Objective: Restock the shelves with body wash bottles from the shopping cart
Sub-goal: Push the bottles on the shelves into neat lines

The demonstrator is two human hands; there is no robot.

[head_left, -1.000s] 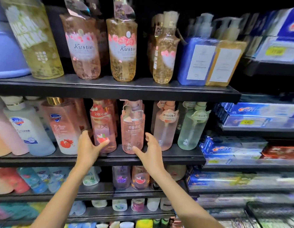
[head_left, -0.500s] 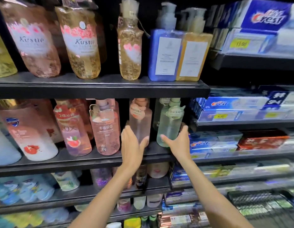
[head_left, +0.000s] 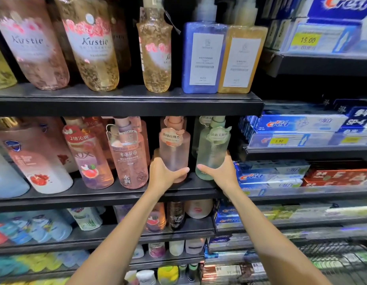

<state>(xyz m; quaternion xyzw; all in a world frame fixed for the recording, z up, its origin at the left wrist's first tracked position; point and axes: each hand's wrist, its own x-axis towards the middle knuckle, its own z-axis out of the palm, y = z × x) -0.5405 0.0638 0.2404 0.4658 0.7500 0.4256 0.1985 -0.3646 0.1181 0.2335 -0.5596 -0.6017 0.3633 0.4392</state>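
Both hands shifted right along the middle shelf since 1 s ago: then they framed the pink pump bottle w/ white Chinese print; half a sec ago they were reaching at the next two bottles w/ fingers straight; now each grips one.

Left hand: wrapped round lower part of pale pink frosted bottle, thumb across its front, fingers behind. Bottle upright, base at or just above shelf surface — can't tell which, hand covers it.

Right hand: clamped on lower part of pale green frosted bottle, thumb pointing left across front. Bottle upright, just right of the pink frosted one, near shelf's right end. Base contact w/ shelf unclear.

Both bottles carry paper neck tags, pump tops tucked under the shelf above.

Left of pink frosted bottle, same shelf: pink pump bottle, then a grapefruit-label bottle, then a big white-and-pink bottle.

Shelf above: two Kustie petal bottles, a narrower golden one, blue square bottle, amber square bottle.

Right of middle shelf: Crest toothpaste boxes w/ yellow price tags. Wire cart at lower right; contents blurred.
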